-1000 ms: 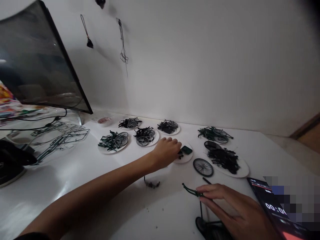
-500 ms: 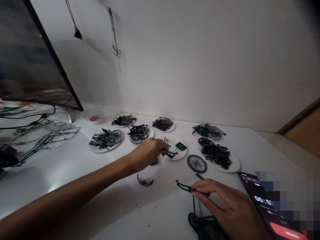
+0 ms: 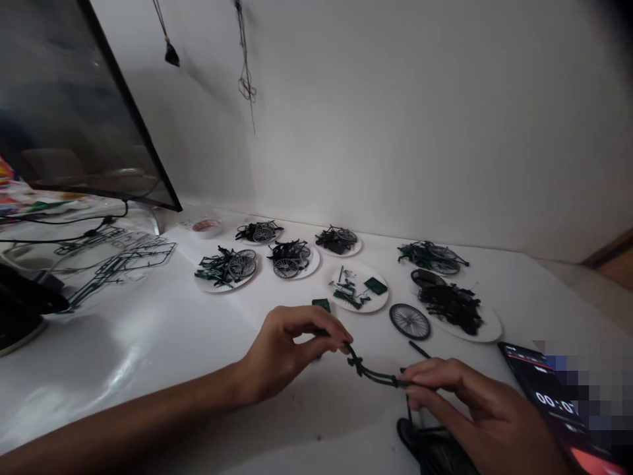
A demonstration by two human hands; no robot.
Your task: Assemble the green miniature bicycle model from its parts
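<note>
Left hand [image 3: 291,346]: thumb and fingers pinched on one end of a small dark green piece [image 3: 355,363]. Right hand [image 3: 475,399]: thumb and forefinger closed on a slender green forked part [image 3: 380,378]. Forked part: raised above the white table [image 3: 182,343], between the hands, extending left from the right fingertips; its left end meets or overlaps the small piece, the joint being too small to read.

Below right hand: one dark bicycle assembly [image 3: 430,445], partly covered. Just beyond right hand: one short black rod [image 3: 419,349]; one spoked wheel [image 3: 410,321], lying flat. Beside right hand: one phone [image 3: 531,366], screen lit, large digits legible as "00:0", remainder uncertain; smaller lettering illegible, right portion pixelated.

Beyond left hand: one green rectangular piece [image 3: 321,305]; one white plate [image 3: 360,270] bearing loose green parts and a green tray-like piece [image 3: 376,285].

Farther right: one heap of black parts [image 3: 452,307], on a plate. Far left: green sprue frames [image 3: 116,267]; one dark-screened monitor [image 3: 74,99].
</note>
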